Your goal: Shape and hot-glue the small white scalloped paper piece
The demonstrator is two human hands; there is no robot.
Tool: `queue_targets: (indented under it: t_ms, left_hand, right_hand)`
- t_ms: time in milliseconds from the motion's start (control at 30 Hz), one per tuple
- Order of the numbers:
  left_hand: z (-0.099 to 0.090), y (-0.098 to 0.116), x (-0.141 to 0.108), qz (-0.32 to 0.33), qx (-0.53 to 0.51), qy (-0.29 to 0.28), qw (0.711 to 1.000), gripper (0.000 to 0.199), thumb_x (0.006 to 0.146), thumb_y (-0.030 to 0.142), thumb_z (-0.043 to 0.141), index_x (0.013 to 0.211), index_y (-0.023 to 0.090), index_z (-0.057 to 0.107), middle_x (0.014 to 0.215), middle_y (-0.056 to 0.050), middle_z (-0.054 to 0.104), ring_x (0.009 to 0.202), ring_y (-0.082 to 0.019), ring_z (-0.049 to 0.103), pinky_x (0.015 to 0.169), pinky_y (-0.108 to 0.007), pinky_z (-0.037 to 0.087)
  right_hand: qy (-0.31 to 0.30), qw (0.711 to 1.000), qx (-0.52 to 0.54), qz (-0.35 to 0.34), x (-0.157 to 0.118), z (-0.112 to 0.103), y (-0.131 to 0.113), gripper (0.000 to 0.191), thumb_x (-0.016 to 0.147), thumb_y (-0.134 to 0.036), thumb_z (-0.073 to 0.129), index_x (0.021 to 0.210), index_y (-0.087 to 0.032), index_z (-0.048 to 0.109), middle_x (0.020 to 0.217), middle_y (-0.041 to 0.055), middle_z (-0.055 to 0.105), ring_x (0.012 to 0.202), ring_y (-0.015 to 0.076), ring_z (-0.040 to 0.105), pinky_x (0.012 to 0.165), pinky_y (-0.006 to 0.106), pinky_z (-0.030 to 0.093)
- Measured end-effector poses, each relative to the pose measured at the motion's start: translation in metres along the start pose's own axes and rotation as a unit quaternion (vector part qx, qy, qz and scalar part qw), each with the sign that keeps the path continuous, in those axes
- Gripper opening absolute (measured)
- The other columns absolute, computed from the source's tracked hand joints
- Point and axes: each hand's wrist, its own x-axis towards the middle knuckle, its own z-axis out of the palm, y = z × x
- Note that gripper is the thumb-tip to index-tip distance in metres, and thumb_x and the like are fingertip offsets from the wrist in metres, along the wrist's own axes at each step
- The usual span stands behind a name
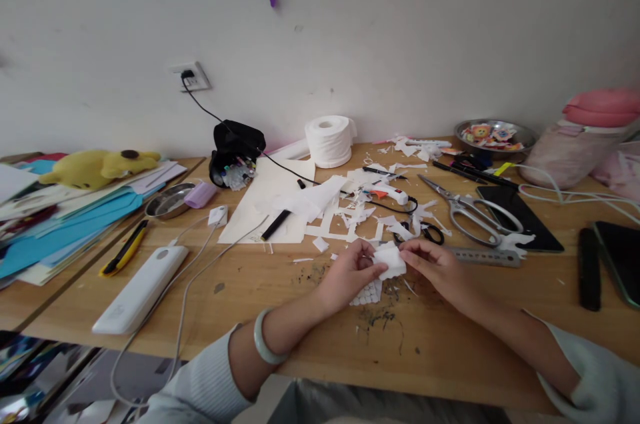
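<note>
A small white folded paper piece (391, 260) is held between my two hands, just above the desk. My left hand (354, 272) pinches its left side, with the thumb lying along the front. At its right edge, the thumb and fingers of my right hand (434, 269) are closed on it. Below the left hand lies a white sheet with rows of round shapes (369, 293), partly covered by that hand. Dark crumbs are scattered on the wood around it. Black-handled scissors (431, 233) and a steel ruler (485, 257) lie just beyond the right hand.
White paper scraps (345, 221) cover the middle of the desk (200, 317), around a glue gun (385, 192). Behind stands a tissue roll (329, 142). Large scissors (475, 211) lie right; a power bank (140, 289) and a yellow cutter (124, 249) lie left.
</note>
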Motion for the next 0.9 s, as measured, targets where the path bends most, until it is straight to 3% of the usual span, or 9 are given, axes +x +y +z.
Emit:
queue_targets:
  t_ms: [467,733,900]
  left_hand:
    - [0.0007,0.0008,0.0011,-0.003,-0.003,0.018,1.000,0.039,0.066,0.042,0.069,0.082,0.019,0.042,0.063,0.007,0.045,0.059,-0.008,0.044,0.053,-0.020,0.033]
    - [0.0011,-0.0010,0.0005,0.000,0.017,0.012,1.000,0.038,0.067,0.042,0.068,0.083,0.019,0.042,0.062,0.007,0.043,0.055,-0.008,0.038,0.051,-0.019,0.027]
    - [0.0007,-0.0009,0.0006,0.003,0.013,0.007,1.000,0.034,0.068,0.039,0.065,0.084,0.019,0.042,0.062,0.007,0.044,0.056,-0.008,0.039,0.051,-0.020,0.028]
  right_hand:
    - [0.020,0.999,0.004,-0.031,-0.0009,-0.0009,-0.0023,0.026,0.077,-0.046,0.057,0.080,-0.022,0.066,0.095,0.0060,0.067,0.094,0.0221,0.059,0.087,0.036,0.045]
    - [0.006,0.999,0.039,-0.038,-0.0002,0.0004,-0.0011,0.023,0.077,-0.044,0.057,0.078,-0.021,0.060,0.084,0.0029,0.061,0.077,0.0160,0.057,0.071,0.028,0.047]
    - [0.002,0.999,0.025,-0.040,-0.0012,-0.0009,-0.0013,0.021,0.078,-0.041,0.057,0.078,-0.020,0.062,0.089,0.0036,0.062,0.083,0.0169,0.057,0.078,0.030,0.045]
